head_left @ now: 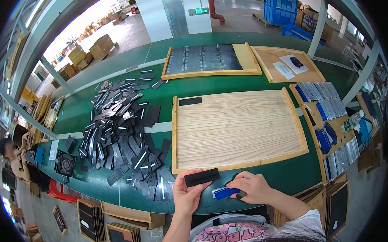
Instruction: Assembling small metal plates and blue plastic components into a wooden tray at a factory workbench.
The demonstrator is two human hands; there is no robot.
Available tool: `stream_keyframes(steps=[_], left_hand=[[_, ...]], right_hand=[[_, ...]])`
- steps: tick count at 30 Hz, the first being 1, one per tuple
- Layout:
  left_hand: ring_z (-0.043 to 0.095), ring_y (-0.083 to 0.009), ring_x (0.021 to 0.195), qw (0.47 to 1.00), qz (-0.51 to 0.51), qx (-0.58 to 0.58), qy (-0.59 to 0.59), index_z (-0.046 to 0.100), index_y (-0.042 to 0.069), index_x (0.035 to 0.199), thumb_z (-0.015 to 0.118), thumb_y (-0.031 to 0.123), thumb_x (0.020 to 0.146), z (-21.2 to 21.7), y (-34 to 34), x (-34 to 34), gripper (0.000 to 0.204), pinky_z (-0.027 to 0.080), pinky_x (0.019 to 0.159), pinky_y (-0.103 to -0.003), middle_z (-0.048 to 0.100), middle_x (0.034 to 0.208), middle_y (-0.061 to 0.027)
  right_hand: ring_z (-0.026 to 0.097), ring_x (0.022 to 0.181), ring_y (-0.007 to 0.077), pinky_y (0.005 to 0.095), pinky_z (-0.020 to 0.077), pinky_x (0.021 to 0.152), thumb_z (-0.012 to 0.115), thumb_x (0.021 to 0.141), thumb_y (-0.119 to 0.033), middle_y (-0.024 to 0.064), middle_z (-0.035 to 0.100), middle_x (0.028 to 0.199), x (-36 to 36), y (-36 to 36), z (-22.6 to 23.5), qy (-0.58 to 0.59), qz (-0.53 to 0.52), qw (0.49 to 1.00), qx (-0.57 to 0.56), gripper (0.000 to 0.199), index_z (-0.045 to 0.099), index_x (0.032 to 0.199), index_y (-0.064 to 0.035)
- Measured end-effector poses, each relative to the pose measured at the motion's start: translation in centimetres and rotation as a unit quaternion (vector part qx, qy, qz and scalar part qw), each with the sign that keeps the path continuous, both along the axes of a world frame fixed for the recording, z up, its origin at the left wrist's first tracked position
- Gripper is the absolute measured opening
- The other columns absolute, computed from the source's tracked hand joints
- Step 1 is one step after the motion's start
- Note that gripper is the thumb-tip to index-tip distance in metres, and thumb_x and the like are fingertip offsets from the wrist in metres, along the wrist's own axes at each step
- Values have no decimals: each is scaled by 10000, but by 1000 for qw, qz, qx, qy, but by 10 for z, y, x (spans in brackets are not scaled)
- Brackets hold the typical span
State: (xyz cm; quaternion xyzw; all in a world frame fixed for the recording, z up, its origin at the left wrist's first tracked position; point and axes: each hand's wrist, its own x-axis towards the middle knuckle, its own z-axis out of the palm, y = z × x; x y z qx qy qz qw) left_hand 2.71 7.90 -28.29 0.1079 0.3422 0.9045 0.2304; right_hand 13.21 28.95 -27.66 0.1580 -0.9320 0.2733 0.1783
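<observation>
My left hand [187, 194] is closed round a flat black rectangular plate [202, 177], gripping it tilted up with thumb and fingers just off the front edge of a wooden tray. Close by on the right, my right hand [252, 187] has its fingers curled over a blue strip [224, 193] with a pale edge. A small dark piece [241, 195] shows under those fingers; its kind cannot be made out. In the shallow wooden tray [237, 131], a single black plate [190, 101] lies at the far left corner.
A heap of black plates [116, 122] with white strips spreads over the green table [80, 105] at left. Behind stands a tray of dark plates [205, 59]. At right, another tray holds blue and silver strips [322, 98] and a clear bottle [352, 121]. A small fan [65, 163] sits far left.
</observation>
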Motion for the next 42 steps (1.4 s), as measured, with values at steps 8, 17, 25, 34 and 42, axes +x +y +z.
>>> stream_keyframes(steps=[8, 17, 25, 34, 42], left_hand=[[543, -347, 1189, 1000, -6, -3, -5, 510, 23, 1178, 615, -172, 792, -3, 2, -1, 444, 518, 958, -526, 538, 1256, -196], [536, -311, 1194, 996, 27, -80, -4, 531, 20, 1153, 578, -225, 788, -9, 6, -1, 443, 521, 962, -495, 532, 1264, -188], [509, -274, 1242, 997, -31, -69, 11, 548, -12, 1148, 549, -279, 707, -19, 23, 16, 515, 445, 1034, -348, 556, 1273, -197], [505, -267, 1244, 995, -42, -84, 24, 542, -14, 1158, 596, -246, 739, -12, 21, 15, 482, 448, 1034, -354, 547, 1280, -206], [505, -262, 1242, 995, -45, -82, 23, 539, -15, 1156, 608, -237, 744, -14, 21, 15, 473, 450, 1033, -354, 550, 1273, -199]], right_hand=[[631, 865, 139, 270, 517, 546, 778, 720, -254, -24, 666, 829, 0, 1, -6, -3, 8, 1000, -9, 328, 676, 1013, -146], [649, 820, 186, 292, 539, 597, 831, 680, -208, 19, 666, 838, -4, 4, 24, -10, 15, 991, -133, 358, 681, 997, -137], [647, 786, 233, 324, 538, 657, 851, 651, -147, 52, 673, 878, -25, -2, 51, 31, 2, 984, -173, 395, 671, 999, -99], [642, 770, 242, 325, 530, 645, 853, 603, -119, 64, 676, 875, -30, -7, 48, 71, -19, 990, -122, 440, 669, 1001, -83], [642, 753, 240, 319, 529, 617, 845, 620, -132, 56, 680, 881, -30, -7, 47, 93, -19, 992, -89, 435, 655, 1008, -79]])
